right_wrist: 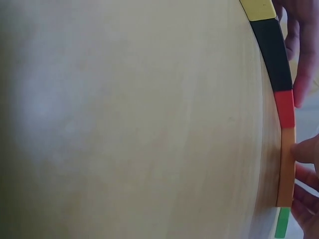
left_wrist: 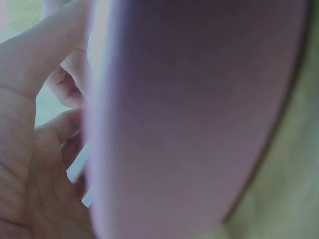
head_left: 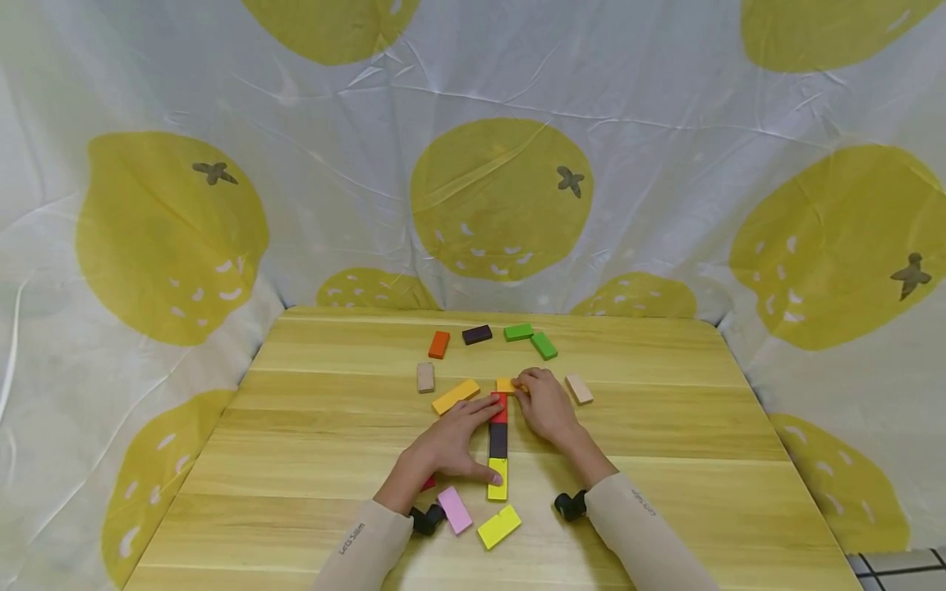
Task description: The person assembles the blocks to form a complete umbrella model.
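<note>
A straight row of wooden blocks runs away from me: a yellow block [head_left: 498,493], a black block [head_left: 498,441] and a red block [head_left: 500,415]. An orange block [head_left: 504,385] lies crosswise at the row's far end, against the red one in the right wrist view. My left hand [head_left: 449,444] spans the row, fingers extended onto the red block and thumb on the yellow one. My right hand [head_left: 548,408] pinches the orange block's right end between thumb and fingers. A pink block [left_wrist: 199,124] looms close and blurred in the left wrist view, hiding part of that hand.
Loose blocks surround the row: another orange block [head_left: 455,397], two pale wooden blocks [head_left: 425,377], a red-orange block [head_left: 439,345], a dark block [head_left: 476,334], two green blocks [head_left: 518,332] and a second yellow block [head_left: 499,527]. A lemon-print cloth [head_left: 650,205] hangs behind the wooden table [head_left: 702,427].
</note>
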Demonstrator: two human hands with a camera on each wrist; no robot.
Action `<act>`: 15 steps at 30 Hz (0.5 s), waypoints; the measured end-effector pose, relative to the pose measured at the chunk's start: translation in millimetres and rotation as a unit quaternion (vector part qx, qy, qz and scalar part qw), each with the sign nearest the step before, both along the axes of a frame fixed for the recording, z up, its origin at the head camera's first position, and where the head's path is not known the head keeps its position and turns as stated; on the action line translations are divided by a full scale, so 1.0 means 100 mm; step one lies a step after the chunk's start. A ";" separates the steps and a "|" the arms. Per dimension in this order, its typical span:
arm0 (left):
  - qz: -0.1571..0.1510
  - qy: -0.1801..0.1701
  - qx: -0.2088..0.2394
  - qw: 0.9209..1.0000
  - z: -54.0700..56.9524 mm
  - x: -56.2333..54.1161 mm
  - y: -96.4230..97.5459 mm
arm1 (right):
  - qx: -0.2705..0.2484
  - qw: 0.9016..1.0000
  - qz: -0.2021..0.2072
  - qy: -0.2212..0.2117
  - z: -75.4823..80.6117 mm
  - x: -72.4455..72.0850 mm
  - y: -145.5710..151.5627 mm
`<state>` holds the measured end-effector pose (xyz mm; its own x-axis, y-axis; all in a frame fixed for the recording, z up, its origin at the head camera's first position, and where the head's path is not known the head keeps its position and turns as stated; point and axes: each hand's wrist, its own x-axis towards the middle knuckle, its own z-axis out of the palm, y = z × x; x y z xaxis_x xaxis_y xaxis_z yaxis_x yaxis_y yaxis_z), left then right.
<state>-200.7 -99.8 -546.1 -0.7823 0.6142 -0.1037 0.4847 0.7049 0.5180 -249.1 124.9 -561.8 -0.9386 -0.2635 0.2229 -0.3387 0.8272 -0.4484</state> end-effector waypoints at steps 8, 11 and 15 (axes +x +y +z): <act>0.002 -0.001 0.001 1.000 -0.01 0.01 0.00 | -0.008 1.000 -0.002 0.006 -0.01 0.02 0.01; 0.002 -0.001 0.001 1.000 -0.01 0.01 0.00 | -0.011 1.000 -0.003 0.012 -0.03 0.03 0.02; 0.001 -0.001 0.001 1.000 -0.01 0.00 0.00 | -0.014 1.000 0.001 0.018 -0.02 0.05 0.02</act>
